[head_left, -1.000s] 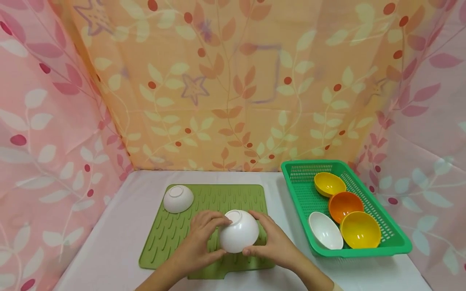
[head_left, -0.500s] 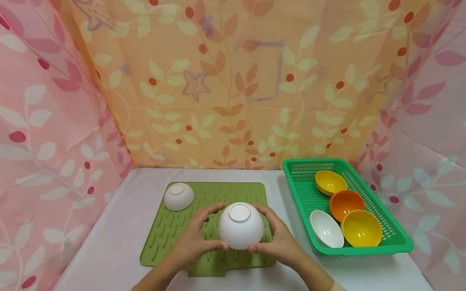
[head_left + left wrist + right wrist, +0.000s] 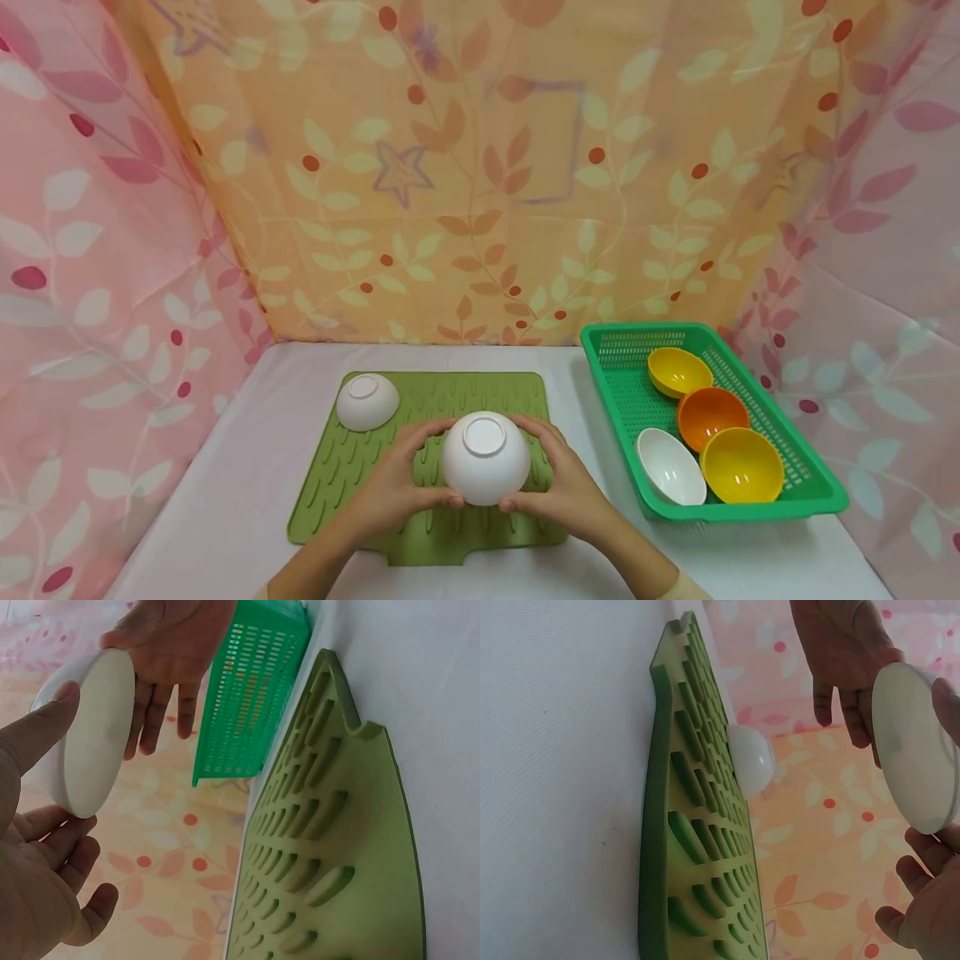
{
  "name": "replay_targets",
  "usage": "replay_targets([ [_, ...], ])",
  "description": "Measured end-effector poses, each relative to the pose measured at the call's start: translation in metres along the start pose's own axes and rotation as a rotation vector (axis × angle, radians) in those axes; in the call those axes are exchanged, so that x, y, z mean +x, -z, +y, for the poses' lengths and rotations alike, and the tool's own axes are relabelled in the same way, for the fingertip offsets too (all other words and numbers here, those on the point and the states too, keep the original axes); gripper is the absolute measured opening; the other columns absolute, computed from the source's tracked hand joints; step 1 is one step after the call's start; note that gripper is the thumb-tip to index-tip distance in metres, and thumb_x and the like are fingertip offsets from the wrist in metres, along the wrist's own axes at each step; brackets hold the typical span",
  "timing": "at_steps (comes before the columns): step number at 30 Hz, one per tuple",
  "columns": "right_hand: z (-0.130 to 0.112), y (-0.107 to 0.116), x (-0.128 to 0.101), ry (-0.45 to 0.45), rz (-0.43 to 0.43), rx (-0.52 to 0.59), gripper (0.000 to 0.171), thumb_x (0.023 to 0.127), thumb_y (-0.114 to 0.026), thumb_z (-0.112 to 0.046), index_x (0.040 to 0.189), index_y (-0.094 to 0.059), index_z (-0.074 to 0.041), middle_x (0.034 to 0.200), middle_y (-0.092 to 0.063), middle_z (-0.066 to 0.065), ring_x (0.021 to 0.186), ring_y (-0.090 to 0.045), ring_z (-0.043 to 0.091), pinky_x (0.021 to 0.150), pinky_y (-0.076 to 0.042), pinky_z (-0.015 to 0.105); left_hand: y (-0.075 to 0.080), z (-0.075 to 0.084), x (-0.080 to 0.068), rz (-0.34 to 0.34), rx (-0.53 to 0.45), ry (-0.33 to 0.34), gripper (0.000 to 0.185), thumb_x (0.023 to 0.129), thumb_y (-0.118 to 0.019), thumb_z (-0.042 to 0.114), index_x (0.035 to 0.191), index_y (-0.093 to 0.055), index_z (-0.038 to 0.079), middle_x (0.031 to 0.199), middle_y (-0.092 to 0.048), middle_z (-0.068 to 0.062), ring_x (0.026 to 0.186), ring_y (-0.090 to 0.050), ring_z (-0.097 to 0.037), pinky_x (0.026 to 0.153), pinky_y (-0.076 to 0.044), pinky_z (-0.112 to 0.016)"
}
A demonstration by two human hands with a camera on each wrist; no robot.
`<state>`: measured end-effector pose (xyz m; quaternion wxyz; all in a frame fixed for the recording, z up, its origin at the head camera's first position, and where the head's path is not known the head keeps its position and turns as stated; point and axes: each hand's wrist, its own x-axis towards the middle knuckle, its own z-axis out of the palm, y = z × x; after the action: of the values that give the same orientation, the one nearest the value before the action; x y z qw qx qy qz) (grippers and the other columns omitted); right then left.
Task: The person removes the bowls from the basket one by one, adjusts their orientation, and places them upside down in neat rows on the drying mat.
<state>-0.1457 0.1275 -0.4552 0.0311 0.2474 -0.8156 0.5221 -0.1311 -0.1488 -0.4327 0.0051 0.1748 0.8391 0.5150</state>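
- The round white plastic bowl [image 3: 485, 458] hangs upside down, foot ring up, above the near middle of the ribbed green silicone drying mat [image 3: 352, 475]; the wrist views show clear air between its rim and the mat.
- The left hand [image 3: 390, 492] cups the bowl's left side, thumb at the near rim and fingers curled over the far wall. The right hand [image 3: 570, 492] mirrors it on the other side, so both grips are grasping the bowl, which keeps it level.
- Mouth-down suits draining, judging by the mat's grooves.
- A second small white bowl [image 3: 367, 401] already lies inverted on the mat's far left corner, well apart from the held one.
- The green perforated plastic basket [image 3: 750, 508] sits just right of the mat on the white counter [image 3: 225, 517]. It holds a white bowl [image 3: 670, 467], two yellow bowls [image 3: 742, 465] [image 3: 677, 371] and an orange bowl [image 3: 711, 414], all mouth-up and leaning.
- Leaf-patterned pink and orange curtains [image 3: 480, 167] close in the counter on three sides.
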Motion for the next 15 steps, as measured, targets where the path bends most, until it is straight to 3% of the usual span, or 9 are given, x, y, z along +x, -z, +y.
replay_targets([
  [6, 0.002, -0.005, 0.018, 0.003, -0.010, -0.043, 0.097, 0.067, -0.097, -0.033, 0.150, -0.047, -0.034, 0.150, -0.047, -0.004, 0.142, -0.041, 0.028, 0.106, -0.037, 0.070, 0.009, -0.012, 0.013, 0.013, 0.076, -0.043, 0.091, 0.065, -0.098, 0.027, 0.145, -0.055, 0.029, 0.142, -0.056, -0.001, 0.136, -0.046, -0.028, 0.109, -0.036, -0.067],
  [10, 0.002, -0.009, 0.042, -0.014, -0.031, -0.077, 0.098, 0.068, -0.097, -0.036, 0.152, -0.048, -0.028, 0.151, -0.046, 0.002, 0.142, -0.041, 0.030, 0.107, -0.037, 0.069, 0.023, -0.024, 0.031, 0.027, 0.208, -0.114, 0.090, 0.065, -0.098, 0.027, 0.144, -0.057, 0.018, 0.139, -0.060, -0.007, 0.131, -0.050, -0.031, 0.105, -0.042, -0.064],
  [15, 0.013, -0.020, 0.077, -0.062, -0.053, -0.136, 0.099, 0.067, -0.097, -0.036, 0.152, -0.049, -0.022, 0.151, -0.050, 0.006, 0.143, -0.040, 0.032, 0.111, -0.035, 0.066, 0.046, -0.034, 0.058, -0.012, 0.352, -0.112, 0.090, 0.066, -0.098, 0.032, 0.144, -0.057, 0.015, 0.141, -0.060, -0.008, 0.132, -0.048, -0.033, 0.106, -0.041, -0.063],
])
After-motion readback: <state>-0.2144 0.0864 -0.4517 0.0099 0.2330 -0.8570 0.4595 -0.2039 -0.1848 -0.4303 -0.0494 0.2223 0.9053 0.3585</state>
